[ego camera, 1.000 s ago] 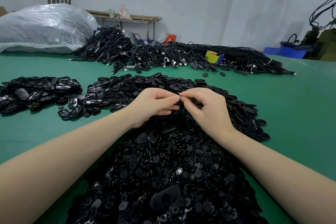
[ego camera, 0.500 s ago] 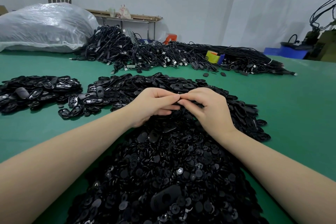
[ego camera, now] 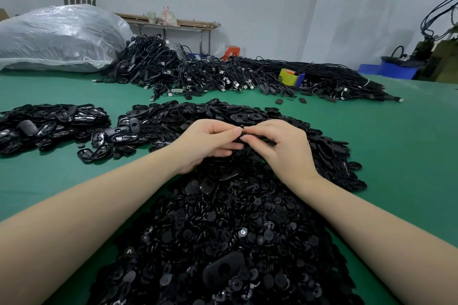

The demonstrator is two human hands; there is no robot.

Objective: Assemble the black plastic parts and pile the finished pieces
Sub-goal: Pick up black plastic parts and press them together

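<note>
My left hand (ego camera: 210,141) and my right hand (ego camera: 280,146) meet fingertip to fingertip above the middle of the table, both pinching a small black plastic part (ego camera: 244,134) that is mostly hidden by the fingers. Below them a big heap of small round black discs (ego camera: 223,242) spreads toward me. Behind the hands lies a heap of oval black shells (ego camera: 198,116). A separate pile of oval black pieces (ego camera: 49,124) sits at the left on the green table (ego camera: 396,151).
A long mound of black cables (ego camera: 223,74) runs across the far side, with a yellow and blue tape roll (ego camera: 290,76) on it. A large clear plastic sack (ego camera: 57,37) lies at the back left. Blue bins (ego camera: 394,69) stand at the far right.
Both hands stay together at the same spot; the fingers have shifted slightly on the small part, the right fingertips working lower against the left.
</note>
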